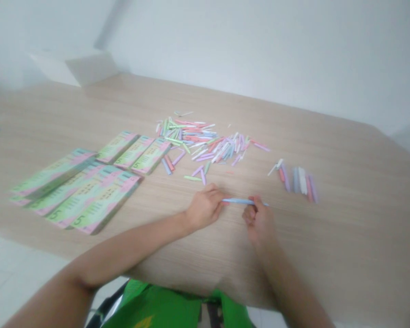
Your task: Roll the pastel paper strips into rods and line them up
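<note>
At the wood-grain bench (pixel 328 255) on my feed, a white wall (pixel 259 50) runs behind it, a tiled floor (pixel 17 273) shows low left, and a green shirt (pixel 157 310) sits at the bottom edge. On the bench's left side lie long printed packets (pixel 78 196), green and pink, a large 5 on the nearest ones. Three lie side by side further back, and the rest overlap in a cluster closer to the person. Just right of those is a loose pile of pastel paper strips (pixel 194 141), pink, green, lilac, white and blue, scattered and crossing each other. Further right, a short row of pastel strips (pixel 297 182) stands apart from the pile, side by side, with a few white bits at its left end. Both hands are in front of the pile, near each other. The left hand (pixel 205 208) has its grip closed on the left end of a pale blue paper strip (pixel 244 201). The right hand (pixel 258 218) has its grip pinched on the same strip near the other end, which pokes out past the fingers. The strip spans the gap between the hands.
</note>
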`<state>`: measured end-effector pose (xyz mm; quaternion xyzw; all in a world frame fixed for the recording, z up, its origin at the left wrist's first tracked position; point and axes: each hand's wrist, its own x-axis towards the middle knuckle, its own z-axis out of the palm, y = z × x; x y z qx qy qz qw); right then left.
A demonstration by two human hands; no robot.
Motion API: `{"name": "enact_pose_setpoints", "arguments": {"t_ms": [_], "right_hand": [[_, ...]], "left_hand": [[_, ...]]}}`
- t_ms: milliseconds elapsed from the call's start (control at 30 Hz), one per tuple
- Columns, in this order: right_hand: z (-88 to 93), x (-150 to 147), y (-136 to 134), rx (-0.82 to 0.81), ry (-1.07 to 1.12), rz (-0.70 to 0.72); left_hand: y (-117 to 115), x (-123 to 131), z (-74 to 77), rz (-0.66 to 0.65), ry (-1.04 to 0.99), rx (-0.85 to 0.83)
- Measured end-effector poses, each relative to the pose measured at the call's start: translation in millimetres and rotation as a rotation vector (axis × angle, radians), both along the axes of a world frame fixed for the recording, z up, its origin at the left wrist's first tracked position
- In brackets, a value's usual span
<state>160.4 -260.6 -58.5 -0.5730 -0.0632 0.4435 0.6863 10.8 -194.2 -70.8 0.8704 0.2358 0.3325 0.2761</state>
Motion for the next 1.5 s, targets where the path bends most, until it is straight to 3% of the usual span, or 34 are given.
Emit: {"name": "enact_pose_setpoints", "arguments": {"t_ms": [67, 233, 300, 367, 433, 567, 667, 767, 833, 900, 1100, 1233, 1400, 1500], "right_hand": [[-1.9, 1.8, 1.1, -0.007, -0.036, 0.037], [-6.7, -0.6, 1.7, -0.023, -0.209, 0.144], [-5.9, -2.8, -0.5, -0.016, -0.273, 0.173], [-3.7, -4.7, -3.6, 0.006, -0.332, 0.180], [-1.6, -6.3, -6.1, 0.020, -0.368, 0.199], [-2.5, -8.7, -6.3, 0.007, -0.356, 0.257], [-5.9, -8.9, -4.7, 0.020, -0.346, 0.290], [-7.1, -8.2, -5.4, 0.073, -0.365, 0.338], [-6.8, -7.6, -7.1, 0.107, -0.386, 0.360], [-6.1, -7.0, -8.7, 0.125, -0.417, 0.365], [-5.7, -5.1, -8.6, 0.135, -0.555, 0.323], [-9.1, -6.6, -7.1, 0.145, -0.557, 0.372], [-14.1, -8.4, -5.9, 0.169, -0.527, 0.447], [-14.6, -7.2, -4.6, 0.187, -0.508, 0.468]], "left_hand": [[2.3, -0.6, 4.9, 0.002, 0.066, -0.162], [14.7, -4.6, 13.9, -0.231, 0.306, -1.054], [18.3, -6.7, 13.6, -0.292, 0.301, -1.232], [19.3, -8.3, 11.2, -0.297, 0.239, -1.249], [17.7, -8.8, 7.8, -0.253, 0.187, -1.160], [14.5, -9.7, 6.6, -0.188, 0.251, -1.011], [21.1, -14.1, 14.2, -0.303, 0.298, -1.257], [33.5, -20.7, 22.5, -0.523, 0.403, -1.568], [39.1, -23.7, 24.8, -0.661, 0.439, -1.664], [39.4, -23.9, 23.8, -0.696, 0.367, -1.680], [22.7, -12.9, 15.7, -0.298, 0.045, -1.542], [28.0, -15.4, 19.5, -0.245, 0.082, -1.517], [44.2, -25.0, 15.6, -0.399, 0.346, -1.649], [43.5, -25.0, 8.5, -0.602, 0.295, -1.675]]}}
